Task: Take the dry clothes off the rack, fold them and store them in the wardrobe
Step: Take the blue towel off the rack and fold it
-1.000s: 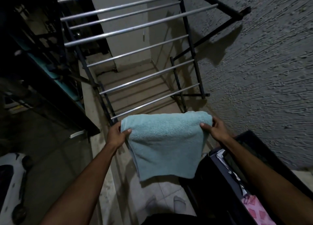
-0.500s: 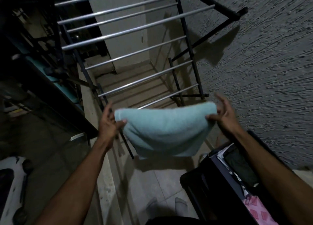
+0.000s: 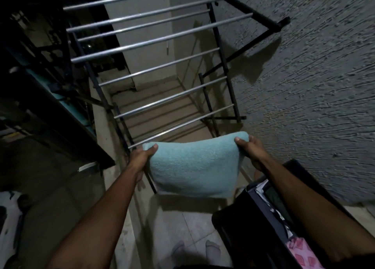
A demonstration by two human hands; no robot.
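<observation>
Both hands hold a folded light-blue towel (image 3: 194, 167) in the air just in front of the drying rack (image 3: 162, 70): the left hand (image 3: 140, 159) pinches its upper left corner, the right hand (image 3: 251, 151) its upper right. Right of the rack's near end, a dark laundry basket (image 3: 227, 224) holds clothes.

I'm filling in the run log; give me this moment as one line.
step: folding | towel: folded, held in air | left hand, right hand: grip top corners | rack: bare
</observation>
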